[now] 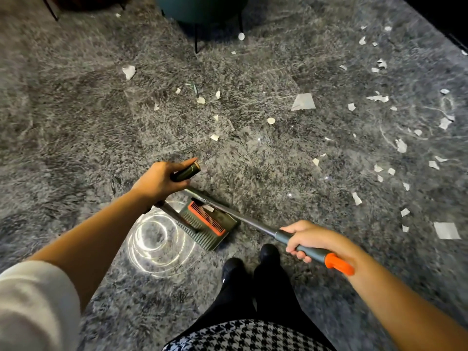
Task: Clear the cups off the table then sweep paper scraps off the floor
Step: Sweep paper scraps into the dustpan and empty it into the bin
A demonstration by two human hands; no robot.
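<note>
Risk first: the paper scraps point(303, 102) lie scattered across the grey floor point(76, 122). Most are ahead of you and to your right, well apart from the dustpan point(210, 226), which sits close in front of your feet. They look thin and light, so a quick stroke would likely flick them wider instead of gathering them. A few lie near the legs of a teal chair point(200, 8) at the far edge and could be pushed beneath it. The broom pole point(248, 220) crosses over the dustpan, so the two may snag; the broom's head is not clearly visible. No cups or bench are in view.

Your left hand point(157, 182) is curled round the dark top of the dustpan handle point(187, 171), forefinger stretched along it. Your right hand point(307, 239) is wrapped round the broom's grey grip, just below its orange end cap. The hands are apart.
</note>
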